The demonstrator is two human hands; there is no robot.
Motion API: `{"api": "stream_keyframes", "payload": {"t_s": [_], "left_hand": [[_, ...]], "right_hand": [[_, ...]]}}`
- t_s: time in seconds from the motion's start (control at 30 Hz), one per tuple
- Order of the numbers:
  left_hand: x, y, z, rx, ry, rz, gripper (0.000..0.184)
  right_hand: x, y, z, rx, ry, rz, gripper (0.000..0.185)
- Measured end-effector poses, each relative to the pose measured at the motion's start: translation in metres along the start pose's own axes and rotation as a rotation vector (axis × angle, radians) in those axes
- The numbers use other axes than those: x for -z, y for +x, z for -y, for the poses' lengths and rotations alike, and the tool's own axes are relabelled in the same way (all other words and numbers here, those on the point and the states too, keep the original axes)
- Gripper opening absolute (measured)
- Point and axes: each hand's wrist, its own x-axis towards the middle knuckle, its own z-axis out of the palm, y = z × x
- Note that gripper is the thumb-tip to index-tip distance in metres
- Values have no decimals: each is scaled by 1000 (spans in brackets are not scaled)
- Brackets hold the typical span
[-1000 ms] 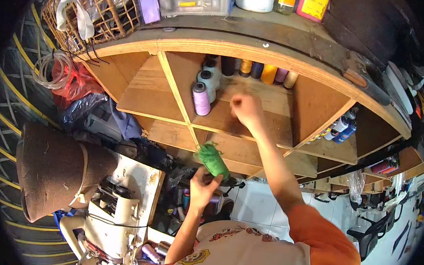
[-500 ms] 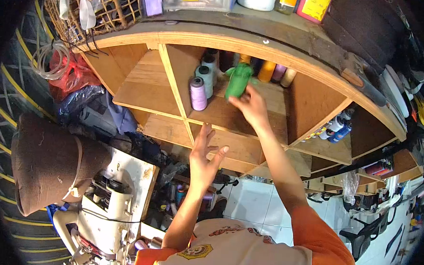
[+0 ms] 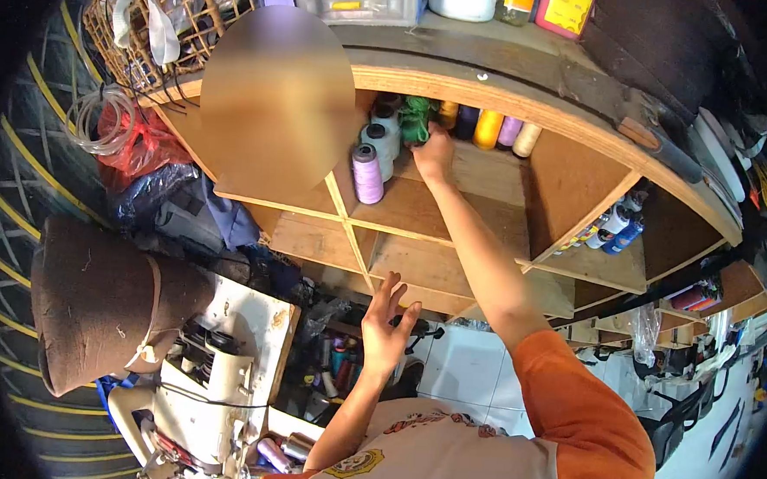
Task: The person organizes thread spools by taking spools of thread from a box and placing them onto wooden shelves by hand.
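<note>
My right hand point(image 3: 434, 155) reaches deep into a wooden shelf compartment and is closed on a green thread spool point(image 3: 415, 118), partly covered by my fingers. Left of that spool stand a pale blue-green thread cone point(image 3: 381, 144) and, nearest the front, a lilac thread cone point(image 3: 367, 174). To its right, along the back, are a dark cone, a yellow cone point(image 3: 487, 129), a purple cone point(image 3: 509, 132) and a cream cone point(image 3: 527, 140). My left hand point(image 3: 387, 333) hovers below the shelf's front edge, fingers apart, holding nothing.
A wicker basket point(image 3: 200, 17), a clear plastic drawer box point(image 3: 359, 0) and several bottles stand on the shelf top. At lower left is a sewing machine point(image 3: 206, 395) beside a brown padded form point(image 3: 106, 312). A blurred disc covers the left compartment.
My right hand has carried the green spool deeper into the compartment and slightly left. My left hand has dropped lower and a little to the right, still open.
</note>
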Motion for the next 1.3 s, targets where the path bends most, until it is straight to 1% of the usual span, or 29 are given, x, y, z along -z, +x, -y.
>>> {"api": "stream_keyframes", "payload": {"t_s": [0.07,0.2,0.27,0.3,0.4,0.43,0.47,0.53,0.57,0.6,0.67,0.7,0.73,0.77,0.8,0.83,0.87,0.9,0.93,1.0,1.07,1.1,1.13,1.2,1.23,1.3], "left_hand": [[0,0,1,2,-21,6,60],[-4,-3,2,24,17,21,58],[-8,-8,0,16,45,29,53],[-9,-9,-1,8,61,35,50],[-15,-16,-3,86,116,163,38],[-22,-20,-4,57,110,158,29],[-29,-25,-3,73,98,207,28],[-44,-38,-1,100,69,318,24],[-52,-44,10,89,112,388,18],[-62,-51,10,96,113,465,16],[-83,-69,11,113,117,672,14],[-94,-81,8,118,77,745,11],[-104,-92,13,137,108,847,11],[-116,-104,14,203,57,945,10],[-125,-115,33,143,70,1041,11],[-139,-129,21,254,103,1118,14],[-152,-143,13,182,86,1206,16],[-164,-159,14,209,90,1283,17],[-171,-173,6,182,130,1321,16],[-189,-200,2,180,73,1462,15],[-201,-230,-1,145,54,1581,15],[-206,-246,-7,139,52,1630,15],[-209,-260,-10,133,50,1674,15],[-212,-286,-12,126,51,1752,16],[-213,-299,-15,128,31,1781,16],[-212,-319,-20,155,54,1818,16]], "right_hand": [[2,-1,-1,50,13,-7,33],[-5,-1,-12,16,5,39,36],[-6,-5,-18,21,19,49,38],[9,-12,-9,64,59,-17,39],[82,-41,28,-116,183,168,32],[114,-60,34,-66,304,184,27],[149,-84,37,-17,422,195,22],[227,-139,37,-183,577,435,18],[260,-176,24,-423,695,467,18],[293,-215,11,-664,814,474,19],[357,-289,0,-927,675,288,18],[390,-328,-10,-984,639,120,18],[419,-373,-21,-1040,598,-51,17],[446,-424,-24,-1100,548,-232,17],[471,-469,-29,-1140,392,-381,19],[499,-506,-22,-1198,302,-521,19],[525,-530,-4,-1278,133,-639,19],[547,-574,-2,-1241,131,-843,22],[568,-597,15,-1263,114,-993,24],[592,-666,26,-1259,-182,-1164,26],[607,-724,41,-1468,-412,-1155,28],[607,-744,46,-1504,-533,-1079,34],[607,-760,45,-1619,-560,-945,40],[595,-786,32,-1618,-635,-890,44],[591,-795,20,-1638,-729,-966,51],[592,-807,5,-1788,-654,-1129,57]]}}
